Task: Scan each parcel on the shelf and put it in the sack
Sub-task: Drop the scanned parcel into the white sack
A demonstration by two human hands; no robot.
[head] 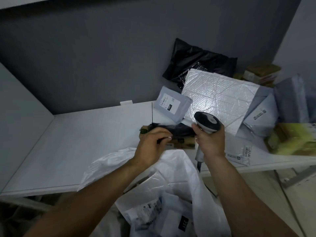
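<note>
Dim room: grey wall (102, 57), white shelf (68, 142). The left hand (150, 147) pinches a black-wrapped brown cardboard parcel (181, 142) at the shelf edge above the white plastic sack (179, 168); the right hand (210, 141) grips the black-and-white scanner (207, 122). Sack's bottom cut off.

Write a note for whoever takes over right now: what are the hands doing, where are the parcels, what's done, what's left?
Left hand grips a box at the shelf edge, above the sack.
Right hand holds the scanner beside the box.
Done: several parcels lie in the sack.
Left: can't tell if this box is scanned; then bag it. Grey mailer, bubble mailer, black bag and more wait on the shelf.
</note>
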